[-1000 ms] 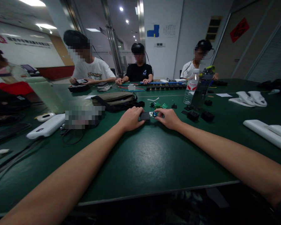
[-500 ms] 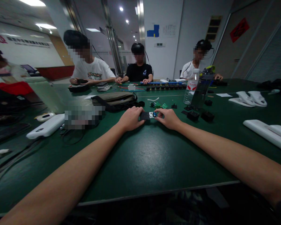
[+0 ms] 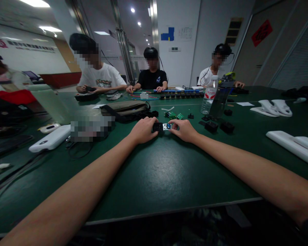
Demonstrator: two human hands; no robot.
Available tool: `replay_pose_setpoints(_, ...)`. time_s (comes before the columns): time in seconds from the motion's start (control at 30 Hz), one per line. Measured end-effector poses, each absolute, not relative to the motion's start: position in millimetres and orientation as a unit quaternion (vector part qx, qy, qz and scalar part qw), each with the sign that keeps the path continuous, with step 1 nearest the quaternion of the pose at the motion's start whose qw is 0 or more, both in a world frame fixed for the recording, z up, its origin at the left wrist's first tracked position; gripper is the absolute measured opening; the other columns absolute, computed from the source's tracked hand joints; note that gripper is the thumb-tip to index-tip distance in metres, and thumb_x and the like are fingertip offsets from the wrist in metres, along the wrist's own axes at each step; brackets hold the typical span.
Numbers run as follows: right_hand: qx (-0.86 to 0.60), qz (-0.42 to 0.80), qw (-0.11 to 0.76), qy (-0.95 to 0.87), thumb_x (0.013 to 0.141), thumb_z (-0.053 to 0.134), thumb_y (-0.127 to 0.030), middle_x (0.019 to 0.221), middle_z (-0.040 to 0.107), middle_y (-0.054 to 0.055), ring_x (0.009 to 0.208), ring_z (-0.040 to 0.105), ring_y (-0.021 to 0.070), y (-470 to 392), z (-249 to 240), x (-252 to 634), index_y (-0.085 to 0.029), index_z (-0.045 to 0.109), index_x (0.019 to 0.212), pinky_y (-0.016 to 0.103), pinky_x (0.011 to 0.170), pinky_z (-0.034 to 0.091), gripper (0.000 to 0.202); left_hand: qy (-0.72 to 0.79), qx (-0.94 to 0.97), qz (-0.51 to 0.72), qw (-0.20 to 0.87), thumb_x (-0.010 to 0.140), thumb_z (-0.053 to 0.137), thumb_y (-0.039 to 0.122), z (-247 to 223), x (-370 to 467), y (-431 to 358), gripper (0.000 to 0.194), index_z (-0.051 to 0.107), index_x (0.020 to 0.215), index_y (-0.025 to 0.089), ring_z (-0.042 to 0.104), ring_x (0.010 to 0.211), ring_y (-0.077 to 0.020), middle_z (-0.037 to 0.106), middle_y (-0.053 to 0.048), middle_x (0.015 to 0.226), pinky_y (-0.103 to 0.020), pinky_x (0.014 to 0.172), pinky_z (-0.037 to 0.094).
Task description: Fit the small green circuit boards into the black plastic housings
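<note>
Over the table's middle my left hand (image 3: 144,130) is closed on a small flat black piece (image 3: 157,126), pinched at its left end. My right hand (image 3: 184,130) pinches a small white-and-blue piece (image 3: 166,126) between thumb and fingers. The two pieces meet edge to edge; whether they are joined I cannot tell. Just beyond the hands lie green circuit boards (image 3: 171,115) and a small black part (image 3: 190,116). Several black block-shaped parts (image 3: 211,126) lie to the right of my right hand.
A water bottle (image 3: 208,99) and a dark bottle (image 3: 221,100) stand at right, near white moulded parts (image 3: 295,145). At left are a bag (image 3: 127,108), a white power bank (image 3: 50,139), cables and a pale green container (image 3: 50,102). Co-workers sit across the green table (image 3: 154,191).
The black piece and the white-and-blue piece have tilted slightly in my hands, showing more of their faces. Both hands stay almost in place.
</note>
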State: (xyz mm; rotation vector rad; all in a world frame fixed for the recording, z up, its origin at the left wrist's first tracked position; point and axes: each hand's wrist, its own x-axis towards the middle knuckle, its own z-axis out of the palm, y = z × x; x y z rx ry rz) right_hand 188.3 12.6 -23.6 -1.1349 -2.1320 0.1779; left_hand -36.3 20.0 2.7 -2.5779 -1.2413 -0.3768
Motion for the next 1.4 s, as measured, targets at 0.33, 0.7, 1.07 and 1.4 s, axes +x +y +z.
replay_pose_setpoints(0.33, -0.457, 0.04, 0.38, -0.803, 0.079, 0.074, -0.016, 0.076, 0.071, 0.001, 0.071, 0.065, 0.0157, 16.2, -28.5, 188.8, -0.019, 0.071, 0.105, 0.026, 0.071, 0.043, 0.026, -0.436, -0.881, -0.128, 0.131, 0.084, 0.056, 0.037, 2.9, -36.4, 20.9, 0.035, 0.054, 0.112, 0.017, 0.062, 0.1, -0.0297, 0.069, -0.012, 0.105, -0.04, 0.086, 0.049)
replay_pose_setpoints(0.7, -0.459, 0.038, 0.381, -0.801, 0.079, 0.074, -0.016, 0.076, 0.071, 0.001, 0.072, 0.065, 0.0164, 16.1, -28.4, 189.2, -0.019, 0.071, 0.103, 0.027, 0.071, 0.044, 0.024, -0.445, -0.876, -0.127, 0.134, 0.084, 0.057, 0.036, 4.3, -36.6, 20.7, 0.036, 0.054, 0.114, 0.016, 0.062, 0.1, -0.0303, 0.069, -0.012, 0.104, -0.041, 0.086, 0.049)
replay_pose_setpoints(1.07, -0.433, 0.051, 0.372, -0.82, 0.077, 0.075, -0.013, 0.076, 0.072, 0.0, 0.069, 0.063, 0.0141, 15.6, -27.3, 189.2, -0.017, 0.072, 0.104, 0.026, 0.072, 0.044, 0.027, -0.424, -0.885, -0.141, 0.131, 0.083, 0.057, 0.036, 1.5, -37.6, 21.9, 0.033, 0.054, 0.111, 0.018, 0.062, 0.097, -0.0291, 0.069, -0.011, 0.102, -0.04, 0.083, 0.049)
replay_pose_setpoints(1.4, -0.42, 0.043, 0.359, -0.832, 0.076, 0.076, -0.015, 0.077, 0.07, 0.001, 0.072, 0.062, 0.0144, 15.1, -26.2, 189.5, -0.017, 0.072, 0.104, 0.026, 0.072, 0.044, 0.028, -0.406, -0.893, -0.146, 0.127, 0.086, 0.056, 0.04, -1.5, -38.0, 24.8, 0.035, 0.055, 0.113, 0.018, 0.062, 0.098, -0.029, 0.068, -0.011, 0.104, -0.041, 0.086, 0.05)
